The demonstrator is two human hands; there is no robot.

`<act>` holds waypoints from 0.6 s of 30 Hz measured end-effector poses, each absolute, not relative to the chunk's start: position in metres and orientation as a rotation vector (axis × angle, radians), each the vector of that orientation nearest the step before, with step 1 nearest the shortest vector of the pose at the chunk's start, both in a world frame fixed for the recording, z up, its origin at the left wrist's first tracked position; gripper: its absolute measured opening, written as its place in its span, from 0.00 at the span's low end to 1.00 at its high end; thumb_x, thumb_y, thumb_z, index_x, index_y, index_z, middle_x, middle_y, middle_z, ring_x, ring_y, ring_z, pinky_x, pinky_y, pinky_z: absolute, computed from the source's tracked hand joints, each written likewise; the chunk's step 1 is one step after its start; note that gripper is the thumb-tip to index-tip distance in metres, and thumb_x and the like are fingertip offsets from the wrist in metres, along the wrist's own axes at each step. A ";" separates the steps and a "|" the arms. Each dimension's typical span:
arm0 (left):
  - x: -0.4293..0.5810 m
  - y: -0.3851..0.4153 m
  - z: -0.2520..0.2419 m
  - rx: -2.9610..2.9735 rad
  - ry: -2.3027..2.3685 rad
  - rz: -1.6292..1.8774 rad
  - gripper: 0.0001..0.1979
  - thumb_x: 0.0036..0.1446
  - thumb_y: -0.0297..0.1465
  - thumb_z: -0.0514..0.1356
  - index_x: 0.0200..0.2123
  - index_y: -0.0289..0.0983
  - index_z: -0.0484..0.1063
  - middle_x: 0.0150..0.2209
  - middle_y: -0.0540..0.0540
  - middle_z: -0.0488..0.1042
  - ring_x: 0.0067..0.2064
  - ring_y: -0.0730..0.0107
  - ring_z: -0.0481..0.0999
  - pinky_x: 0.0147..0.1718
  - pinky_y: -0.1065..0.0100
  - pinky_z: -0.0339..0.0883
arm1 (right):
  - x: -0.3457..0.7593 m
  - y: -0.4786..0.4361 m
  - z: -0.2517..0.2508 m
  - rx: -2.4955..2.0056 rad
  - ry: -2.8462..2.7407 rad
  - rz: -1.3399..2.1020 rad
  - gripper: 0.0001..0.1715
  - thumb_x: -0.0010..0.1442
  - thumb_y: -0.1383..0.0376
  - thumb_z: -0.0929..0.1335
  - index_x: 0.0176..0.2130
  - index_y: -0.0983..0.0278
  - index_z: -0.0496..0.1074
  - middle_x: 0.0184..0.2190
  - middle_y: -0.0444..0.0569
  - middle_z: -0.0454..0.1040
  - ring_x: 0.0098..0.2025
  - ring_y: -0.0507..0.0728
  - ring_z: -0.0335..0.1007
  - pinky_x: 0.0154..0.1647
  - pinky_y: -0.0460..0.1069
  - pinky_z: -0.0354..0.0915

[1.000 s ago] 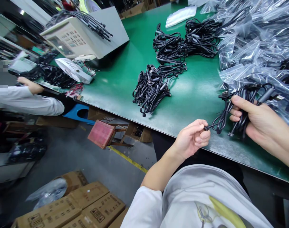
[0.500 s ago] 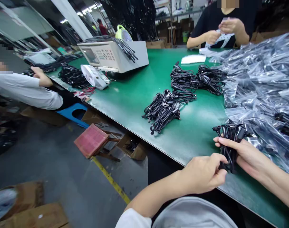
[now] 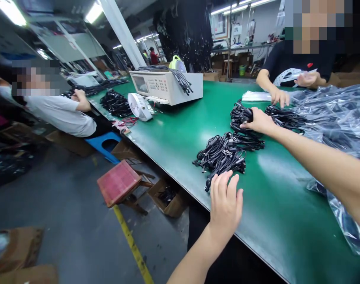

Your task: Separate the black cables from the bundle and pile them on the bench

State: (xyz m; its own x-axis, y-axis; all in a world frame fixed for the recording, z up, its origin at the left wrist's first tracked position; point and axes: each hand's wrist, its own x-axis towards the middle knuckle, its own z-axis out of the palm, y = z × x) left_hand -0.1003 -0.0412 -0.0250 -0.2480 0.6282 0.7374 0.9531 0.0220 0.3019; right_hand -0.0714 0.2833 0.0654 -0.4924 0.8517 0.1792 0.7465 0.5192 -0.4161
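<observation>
My right hand (image 3: 260, 121) reaches across to the far heap of black cables (image 3: 237, 114), its thumb and fingers closed around a bundle there. Part of that bundle is hidden behind the hand. Nearer me lies another heap of black cable bundles (image 3: 223, 152), with plugs and metal connector ends showing. My left hand (image 3: 226, 199) is at the near edge of this heap, fingers outstretched and nothing visible in it. The fingertips overlap the lowest cables in view; whether they touch, I cannot tell.
Clear plastic bags with black contents (image 3: 340, 110) cover the right of the green table (image 3: 174, 122). A beige instrument (image 3: 168, 86) and white fan (image 3: 138, 106) stand farther back. A co-worker's hand (image 3: 280, 97) is near another cable heap (image 3: 286, 116). A red-topped stool (image 3: 119, 181) stands left.
Both hands have parted from the bundle they held together at the right. My right hand has moved to the far heap, my left toward the near heap. The camera view has shifted.
</observation>
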 end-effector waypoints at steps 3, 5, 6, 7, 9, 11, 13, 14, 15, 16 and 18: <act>-0.106 -0.042 -0.027 -1.555 -1.940 -1.103 0.23 0.64 0.23 0.61 0.61 0.34 0.67 0.59 0.33 0.75 0.64 0.53 0.73 0.66 0.44 0.67 | -0.093 0.289 0.037 -1.298 -2.476 0.225 0.48 0.62 0.46 0.72 0.67 0.73 0.62 0.58 0.76 0.74 0.60 0.80 0.71 0.60 0.71 0.61; -0.109 -0.042 -0.028 -1.560 -1.921 -1.115 0.22 0.63 0.22 0.61 0.60 0.33 0.68 0.58 0.34 0.76 0.64 0.55 0.74 0.67 0.46 0.66 | -0.092 0.286 0.021 -1.259 -2.504 0.116 0.48 0.67 0.45 0.66 0.70 0.76 0.57 0.58 0.78 0.75 0.61 0.80 0.70 0.61 0.74 0.59; -0.109 -0.042 -0.028 -1.565 -1.900 -1.120 0.21 0.63 0.22 0.61 0.60 0.33 0.68 0.57 0.34 0.76 0.64 0.56 0.74 0.68 0.47 0.65 | -0.088 0.282 0.014 -1.225 -2.517 0.062 0.48 0.69 0.44 0.64 0.71 0.76 0.56 0.60 0.79 0.73 0.63 0.80 0.69 0.63 0.75 0.56; -0.109 -0.042 -0.028 -1.565 -1.880 -1.124 0.21 0.63 0.22 0.62 0.59 0.32 0.69 0.57 0.35 0.77 0.64 0.57 0.74 0.68 0.49 0.64 | -0.082 0.277 0.008 -1.179 -2.534 0.010 0.48 0.70 0.44 0.62 0.72 0.76 0.55 0.63 0.78 0.70 0.66 0.79 0.65 0.66 0.76 0.52; -0.109 -0.042 -0.027 -1.559 -1.865 -1.127 0.19 0.63 0.22 0.62 0.58 0.31 0.70 0.56 0.36 0.78 0.64 0.58 0.74 0.70 0.50 0.60 | -0.066 0.265 -0.003 -1.061 -2.583 -0.081 0.46 0.72 0.44 0.59 0.73 0.71 0.53 0.71 0.73 0.62 0.72 0.75 0.56 0.71 0.76 0.43; -0.108 -0.042 -0.026 -1.564 -1.873 -1.116 0.18 0.64 0.22 0.62 0.57 0.32 0.71 0.56 0.37 0.78 0.64 0.59 0.73 0.71 0.51 0.57 | -0.052 0.256 -0.013 -0.938 -2.649 -0.138 0.43 0.73 0.45 0.56 0.75 0.66 0.52 0.75 0.64 0.58 0.75 0.70 0.51 0.74 0.73 0.40; -0.107 -0.043 -0.026 -1.582 -1.881 -1.102 0.18 0.65 0.23 0.62 0.57 0.32 0.72 0.56 0.38 0.78 0.64 0.59 0.73 0.72 0.51 0.55 | -0.044 0.256 -0.023 -0.870 -2.685 -0.169 0.41 0.74 0.46 0.55 0.76 0.63 0.51 0.75 0.61 0.57 0.76 0.68 0.51 0.75 0.72 0.40; -0.107 -0.043 -0.025 -1.585 -1.887 -1.095 0.18 0.65 0.23 0.62 0.57 0.33 0.72 0.57 0.38 0.78 0.65 0.59 0.72 0.72 0.51 0.54 | -0.044 0.260 -0.027 -0.853 -2.691 -0.177 0.41 0.74 0.46 0.55 0.76 0.63 0.51 0.75 0.62 0.57 0.76 0.68 0.51 0.74 0.72 0.39; -0.106 -0.043 -0.025 -1.585 -1.896 -1.088 0.18 0.65 0.24 0.61 0.58 0.33 0.72 0.57 0.38 0.78 0.65 0.59 0.72 0.73 0.50 0.53 | -0.046 0.265 -0.031 -0.844 -2.690 -0.183 0.41 0.74 0.47 0.55 0.76 0.64 0.51 0.75 0.63 0.56 0.76 0.68 0.51 0.74 0.73 0.38; -0.107 -0.042 -0.025 -1.585 -1.905 -1.079 0.18 0.65 0.24 0.62 0.58 0.33 0.71 0.57 0.38 0.77 0.65 0.58 0.71 0.73 0.50 0.52 | -0.049 0.273 -0.034 -0.840 -2.686 -0.184 0.41 0.74 0.47 0.55 0.76 0.64 0.52 0.76 0.63 0.56 0.76 0.68 0.50 0.74 0.74 0.37; -0.107 -0.042 -0.024 -1.595 -1.921 -1.057 0.18 0.65 0.24 0.61 0.58 0.33 0.71 0.58 0.39 0.77 0.66 0.58 0.71 0.73 0.50 0.51 | -0.059 0.290 -0.039 -0.840 -2.671 -0.174 0.40 0.74 0.48 0.56 0.75 0.64 0.53 0.76 0.64 0.55 0.76 0.68 0.50 0.74 0.74 0.35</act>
